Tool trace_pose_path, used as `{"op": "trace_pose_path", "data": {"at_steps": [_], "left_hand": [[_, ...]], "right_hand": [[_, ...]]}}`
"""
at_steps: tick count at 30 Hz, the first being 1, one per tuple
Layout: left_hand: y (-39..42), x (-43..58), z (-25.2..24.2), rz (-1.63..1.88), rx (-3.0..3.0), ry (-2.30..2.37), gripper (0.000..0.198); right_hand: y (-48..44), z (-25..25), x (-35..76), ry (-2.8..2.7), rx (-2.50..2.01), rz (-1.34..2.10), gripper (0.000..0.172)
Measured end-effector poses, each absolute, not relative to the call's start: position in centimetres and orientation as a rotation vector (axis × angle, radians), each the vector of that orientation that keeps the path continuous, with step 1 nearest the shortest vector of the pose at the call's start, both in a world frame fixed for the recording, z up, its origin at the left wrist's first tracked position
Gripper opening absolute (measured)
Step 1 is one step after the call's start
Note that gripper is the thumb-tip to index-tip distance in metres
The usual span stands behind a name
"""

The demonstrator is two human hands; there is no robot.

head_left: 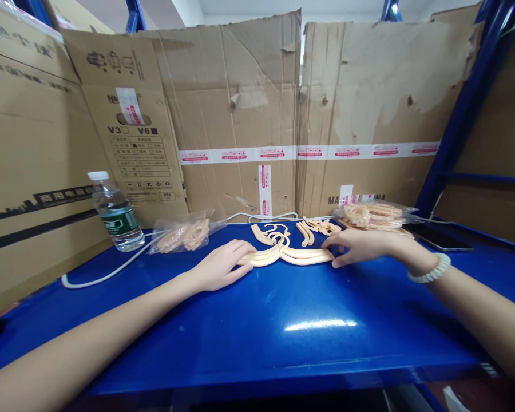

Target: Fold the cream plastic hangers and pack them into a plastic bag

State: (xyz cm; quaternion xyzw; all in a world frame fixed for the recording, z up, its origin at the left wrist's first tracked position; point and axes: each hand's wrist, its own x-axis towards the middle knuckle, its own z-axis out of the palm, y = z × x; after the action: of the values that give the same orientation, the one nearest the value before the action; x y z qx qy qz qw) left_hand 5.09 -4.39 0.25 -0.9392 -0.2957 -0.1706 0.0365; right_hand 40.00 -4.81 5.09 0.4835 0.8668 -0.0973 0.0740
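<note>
On the blue table lies a pale beige carved ornament (305,256), two ribbed curved arms meeting under a scrolled middle, like a furniture appliqué. My left hand (225,264) is closed round the ornament's left end, thumb at the near side and fingers at the far side. At its right end, my right hand (360,247) has thumb and fingers on either side of the tip; some of its fingers are hidden. Just behind lie smaller matching ribbed pieces (305,233) and a cluster of curled pieces (324,226).
A clear bag of beige pieces (184,236) lies left, another bag (371,214) right, beside a dark phone (438,237). A water bottle (115,214) stands at left near a white cable (107,281). Cardboard (240,114) walls the back; blue shelf posts (467,109) rise at right.
</note>
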Motion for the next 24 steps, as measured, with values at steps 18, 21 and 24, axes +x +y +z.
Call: {"op": "trace_pose_path", "data": {"at_steps": [18, 21, 24], "left_hand": [[-4.48, 5.12, 0.28, -0.515, -2.891, -0.913, 0.027], [-4.46, 5.10, 0.25, -0.515, -2.894, -0.912, 0.028], [-4.44, 5.10, 0.23, -0.520, -2.895, -0.909, 0.027]], "right_hand": [[-4.69, 4.89, 39.99, 2.612, 1.435, -0.256, 0.036], [-4.67, 4.88, 40.01, 2.623, 1.421, -0.254, 0.035], [-4.68, 4.88, 40.01, 2.622, 1.431, -0.261, 0.034]]}}
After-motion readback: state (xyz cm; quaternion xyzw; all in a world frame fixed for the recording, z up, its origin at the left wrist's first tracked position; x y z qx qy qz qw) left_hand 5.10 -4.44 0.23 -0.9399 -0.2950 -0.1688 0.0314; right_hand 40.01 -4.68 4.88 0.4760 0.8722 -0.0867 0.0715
